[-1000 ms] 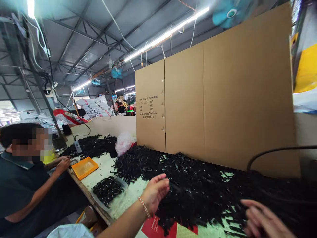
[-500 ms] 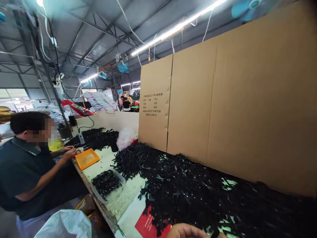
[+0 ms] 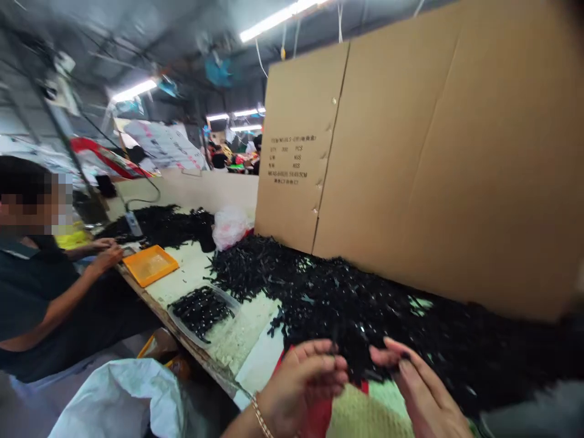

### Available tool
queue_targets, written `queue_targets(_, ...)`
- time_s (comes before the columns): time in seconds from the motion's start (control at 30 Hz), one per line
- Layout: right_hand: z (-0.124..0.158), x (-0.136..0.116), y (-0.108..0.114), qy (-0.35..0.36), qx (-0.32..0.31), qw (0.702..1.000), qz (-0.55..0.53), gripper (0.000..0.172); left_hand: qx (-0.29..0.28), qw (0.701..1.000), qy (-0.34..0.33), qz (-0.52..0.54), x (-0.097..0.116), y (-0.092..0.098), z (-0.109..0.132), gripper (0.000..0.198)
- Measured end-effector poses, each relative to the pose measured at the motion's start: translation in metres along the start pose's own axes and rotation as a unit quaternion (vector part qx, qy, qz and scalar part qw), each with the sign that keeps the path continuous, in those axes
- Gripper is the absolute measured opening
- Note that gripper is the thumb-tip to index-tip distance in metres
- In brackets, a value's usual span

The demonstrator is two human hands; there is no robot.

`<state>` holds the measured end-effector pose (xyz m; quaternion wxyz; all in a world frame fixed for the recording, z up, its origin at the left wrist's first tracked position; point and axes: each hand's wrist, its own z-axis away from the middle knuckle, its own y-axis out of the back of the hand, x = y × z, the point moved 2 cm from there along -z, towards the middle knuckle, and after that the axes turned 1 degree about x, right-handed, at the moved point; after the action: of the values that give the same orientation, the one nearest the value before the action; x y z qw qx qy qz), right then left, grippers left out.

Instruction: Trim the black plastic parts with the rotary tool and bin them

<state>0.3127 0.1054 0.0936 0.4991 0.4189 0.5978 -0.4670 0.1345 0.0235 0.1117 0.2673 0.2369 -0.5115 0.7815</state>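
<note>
Both hands are now brought up over the near edge of the heap, where only part of one was caught at the bottom half a second ago; the view is shifted too, so the cardboard [image 3: 387, 152] is seen higher up. The left hand [image 3: 305, 377] is held with curled fingers and a narrow gap to the thumb. The right hand [image 3: 424, 389] is held facing it, not touching, thumb and fingers close together. A small dark bit is seen at the right fingertips, but whether it is gripped, or whether anything is held by the left, cannot be told through the blur.

Black strips [image 3: 319, 274] are heaped beyond both hands, up against the cardboard. As far as can be judged, the work is only partly done: some strips are gathered in a clear tub [image 3: 230, 298], while far more are left loose on the table [image 3: 246, 322].

A red sheet [image 3: 320, 421] is mostly hidden by the left hand, both forearms are cut off below, and the heap's far right end is lost in shadow.
</note>
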Motion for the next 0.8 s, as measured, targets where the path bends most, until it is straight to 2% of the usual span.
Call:
queue_targets(0.07, 0.005, -0.014, -0.027, 0.027, 0.021, 0.999, -0.026, 0.052, 0.010, 1.000, -0.019, -0.014, 0.020, 0.008, 0.007, 0.040)
queue_targets(0.13, 0.009, -0.020, -0.054, 0.025, 0.017, 0.999, -0.038, 0.050, 0.004, 0.999, -0.018, -0.032, 0.035, 0.019, 0.010, 0.039)
queue_targets(0.23, 0.014, -0.017, -0.087, 0.021, 0.008, 1.000, -0.010, 0.047, -0.015, 0.998, -0.006, -0.058, 0.052, 0.037, 0.013, 0.045)
queue_targets(0.33, 0.018, -0.012, -0.107, 0.027, -0.004, 0.999, 0.022, 0.047, -0.037, 0.996, -0.011, -0.078, 0.062, 0.053, 0.014, 0.050)
queue_targets(0.43, 0.022, -0.014, -0.120, 0.035, -0.041, 0.995, 0.080, 0.044, -0.054, 0.994, -0.022, -0.092, 0.066, 0.062, 0.012, 0.047)
queue_targets(0.53, 0.027, -0.021, -0.129, 0.082, -0.094, 0.976, 0.176, 0.037, -0.070, 0.991, -0.022, -0.108, 0.066, 0.063, 0.008, 0.043)
queue_targets(0.6, 0.032, -0.023, -0.132, 0.118, -0.105, 0.963, 0.221, 0.036, -0.070, 0.991, -0.024, -0.115, 0.063, 0.061, 0.006, 0.042)
queue_targets(0.73, 0.040, -0.022, -0.128, 0.157, 0.002, 0.954, 0.257, 0.030, -0.055, 0.988, -0.042, -0.138, 0.057, 0.056, 0.007, 0.046)
queue_targets(0.8, 0.043, -0.023, -0.124, 0.179, 0.026, 0.946, 0.270, 0.020, -0.051, 0.986, -0.043, -0.155, 0.052, 0.054, 0.010, 0.050)
